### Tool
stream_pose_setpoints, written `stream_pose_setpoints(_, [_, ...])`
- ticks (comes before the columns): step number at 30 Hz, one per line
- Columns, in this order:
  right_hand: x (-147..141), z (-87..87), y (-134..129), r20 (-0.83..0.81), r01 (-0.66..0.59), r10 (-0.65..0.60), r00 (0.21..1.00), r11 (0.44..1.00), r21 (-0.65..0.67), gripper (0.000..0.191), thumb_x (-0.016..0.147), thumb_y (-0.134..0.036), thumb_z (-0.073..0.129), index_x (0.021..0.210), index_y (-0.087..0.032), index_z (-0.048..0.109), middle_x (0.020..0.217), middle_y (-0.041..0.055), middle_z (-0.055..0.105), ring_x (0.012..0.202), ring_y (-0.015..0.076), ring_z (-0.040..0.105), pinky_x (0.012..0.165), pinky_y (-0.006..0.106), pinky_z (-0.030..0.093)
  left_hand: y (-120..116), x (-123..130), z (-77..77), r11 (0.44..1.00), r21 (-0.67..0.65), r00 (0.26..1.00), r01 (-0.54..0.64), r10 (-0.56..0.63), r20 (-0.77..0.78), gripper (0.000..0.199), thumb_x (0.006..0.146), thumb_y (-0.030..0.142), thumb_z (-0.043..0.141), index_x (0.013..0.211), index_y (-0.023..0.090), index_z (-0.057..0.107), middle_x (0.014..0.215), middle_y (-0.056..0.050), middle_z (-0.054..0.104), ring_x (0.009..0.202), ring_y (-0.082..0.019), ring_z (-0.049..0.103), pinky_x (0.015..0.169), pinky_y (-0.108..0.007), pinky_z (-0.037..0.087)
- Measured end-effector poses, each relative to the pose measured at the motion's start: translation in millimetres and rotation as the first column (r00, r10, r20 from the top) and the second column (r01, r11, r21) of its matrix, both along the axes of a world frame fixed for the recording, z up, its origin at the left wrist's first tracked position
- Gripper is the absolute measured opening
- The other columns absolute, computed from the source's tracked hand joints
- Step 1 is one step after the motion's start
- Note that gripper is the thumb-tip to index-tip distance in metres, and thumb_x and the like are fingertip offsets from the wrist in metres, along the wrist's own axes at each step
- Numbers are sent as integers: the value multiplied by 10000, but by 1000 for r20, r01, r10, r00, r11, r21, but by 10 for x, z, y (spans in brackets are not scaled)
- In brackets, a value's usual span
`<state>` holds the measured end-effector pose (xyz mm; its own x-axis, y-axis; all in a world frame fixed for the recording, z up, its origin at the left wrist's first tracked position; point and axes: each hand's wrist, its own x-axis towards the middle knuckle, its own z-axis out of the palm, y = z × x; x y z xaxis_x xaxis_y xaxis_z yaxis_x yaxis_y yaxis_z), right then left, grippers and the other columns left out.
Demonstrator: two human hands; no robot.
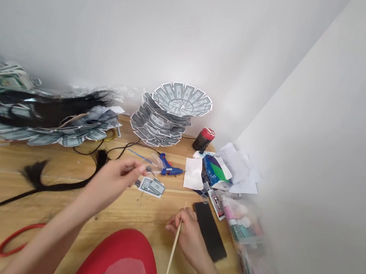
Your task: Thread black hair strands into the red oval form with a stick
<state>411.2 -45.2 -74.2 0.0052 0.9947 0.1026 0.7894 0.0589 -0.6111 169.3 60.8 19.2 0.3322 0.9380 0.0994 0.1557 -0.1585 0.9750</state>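
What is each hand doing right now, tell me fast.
Left hand: closed, fingertips pinching a small grey item, too small to identify.
Right hand: closed, holding a thin pale stick.

Working remotely, I count: left hand [118, 174] 1; right hand [190, 234] 1; pale stick [171, 260] 1; small grey piece [149, 169] 1; blue glue gun [171, 171] 1; red-topped jar [204, 139] 1; black slab [210, 233] 1; red rounded object [127, 246] 1; blue-green packet [213, 170] 1. Printed slips [152, 187]: overlapping, total not readable to me.
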Motion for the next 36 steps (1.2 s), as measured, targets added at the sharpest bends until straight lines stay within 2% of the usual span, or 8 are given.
stream_pose_setpoints(4, [-38,479,-6,-47,-13,14,999,1000,21,342,813,-74,731,700,-234,451,816,-31,713,890,201,623,812,345,460,-36,407,-334,982,-55,983,182,-180,26,285,982,397,584,868,143,639,770,3,657,682,-150,648,656,-311,549])
stream_pose_setpoints(9, [-156,857,58,-37,-50,52,998,998,46,364,805,-61,718,699,-248,423,854,-18,680,896,214,589,813,336,428,-217,669,-537,953,-15,952,304,-303,49,248,996,378,569,985,147,661,950,-42,700,865,-193,686,819,-396,572])
stream_pose_setpoints(14, [-171,911,126,-3,5,-5,1000,998,64,309,828,-83,663,698,-249,437,869,23,629,907,255,574,807,376,427,-249,634,-500,933,-2,931,361,-360,-64,296,1019,404,522,965,140,646,774,6,659,624,-133,637,636,-304,563])
stream_pose_setpoints(21, [15,900,181,-11,47,-46,999,998,38,243,846,-189,677,773,-262,457,952,6,715,974,227,646,850,351,472,-202,565,-423,922,72,892,381,-346,-292,263,985,364,590,861,141,654,796,0,664,742,-167,658,735,-351,557])
stream_pose_setpoints(25, [383,745,120,73,247,-245,967,969,-12,211,889,-321,652,837,-255,459,1057,34,728,996,222,682,845,351,508,-158,517,-400,941,93,909,327,-286,-302,307,989,401,567,826,149,634,739,16,624,687,-158,623,700,-333,527])
stream_pose_setpoints(28, [653,430,-80,253,416,-383,889,904,-94,199,874,-334,694,861,-206,542,867,27,700,800,215,684,733,365,533,-118,446,-317,959,112,940,260,-225,-256,357,985,441,497,785,169,612,689,22,573,649,-163,566,648,-308,455])
stream_pose_setpoints(32, [773,-10,-367,449,517,-409,795,844,-146,214,895,-348,705,968,-155,647,952,25,681,891,203,669,808,403,549,-82,345,-164,974,112,966,198,-174,-192,389,905,498,434,714,201,597,678,4,580,689,-196,542,639,-290,393])
stream_pose_setpoints(36, [749,-219,-432,490,556,-434,755,822,-128,223,927,-351,671,1031,-155,653,1005,38,689,920,206,675,815,407,561,-63,264,-93,984,114,978,138,-118,-172,404,884,536,453,705,208,608,667,9,576,681,-198,523,631,-278,366])
